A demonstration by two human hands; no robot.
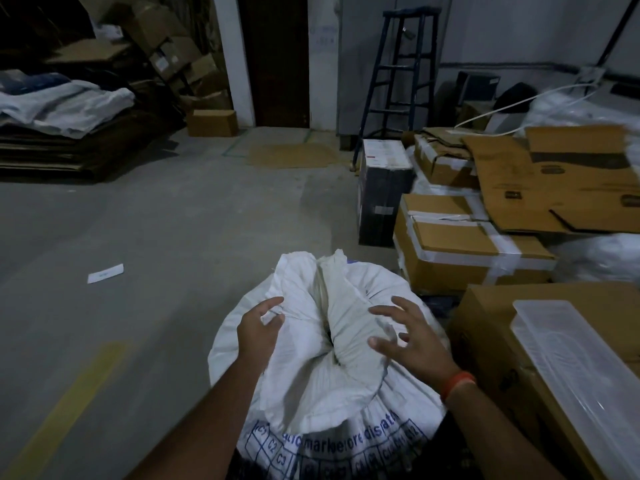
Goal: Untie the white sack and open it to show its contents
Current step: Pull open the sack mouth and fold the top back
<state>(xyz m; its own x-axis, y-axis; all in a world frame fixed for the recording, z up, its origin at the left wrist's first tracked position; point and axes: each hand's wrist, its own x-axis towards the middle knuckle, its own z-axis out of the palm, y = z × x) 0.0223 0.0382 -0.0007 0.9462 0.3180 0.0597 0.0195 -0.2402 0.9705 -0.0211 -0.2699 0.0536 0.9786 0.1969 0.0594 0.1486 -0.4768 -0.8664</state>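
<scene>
Forearms frame white sack [322, 393], upright on floor beside cardboard boxes [464, 251]. Left hand [258, 332] pinches fabric left of knotted neck [332, 306]; right hand [408, 341] spread, fingers loose, resting right of neck. Advice: find tie end, loosen knot before pulling.

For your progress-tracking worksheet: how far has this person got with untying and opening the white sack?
Done: nothing visible; the white sack is gathered shut at its neck. In hand: the left hand pinches a fold and the right hand spreads open beside the neck. Left: loosen the tie, open the mouth, show the contents.
</scene>
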